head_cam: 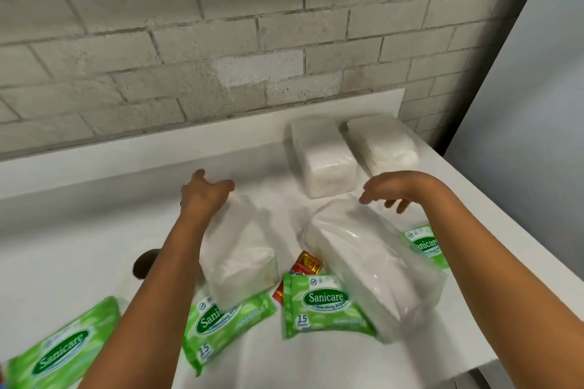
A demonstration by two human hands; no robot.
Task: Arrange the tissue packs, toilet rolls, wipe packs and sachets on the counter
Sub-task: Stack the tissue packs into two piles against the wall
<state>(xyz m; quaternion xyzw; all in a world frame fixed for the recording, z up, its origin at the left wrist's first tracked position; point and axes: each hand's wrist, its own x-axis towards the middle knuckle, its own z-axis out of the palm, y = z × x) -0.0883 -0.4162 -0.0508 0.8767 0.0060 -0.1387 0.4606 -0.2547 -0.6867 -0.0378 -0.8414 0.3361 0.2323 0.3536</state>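
Wipe packs (325, 305) nearest, tissue packs (373, 259) under hands (205, 196)

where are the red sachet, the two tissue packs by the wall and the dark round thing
red sachet (308, 265): head view, its gold-printed top
tissue packs by the wall (325, 155): head view, left pack's top
dark round thing (143, 264): head view, its visible edge

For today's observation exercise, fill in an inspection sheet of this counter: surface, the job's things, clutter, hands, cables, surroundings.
Surface: white counter, lit from above.
Job's things: two tissue packs at the back side by side; two nearer tissue packs; four green wipe packs; red sachets partly hidden. Toilet rolls: nothing seen.
Clutter: a dark round thing by the left forearm, unclear.
Hands: left hand on the far end of one near pack; right hand over the other, fingers relaxed.
Cables: nothing seen.
Surroundings: grey brick wall; pale panel at right.
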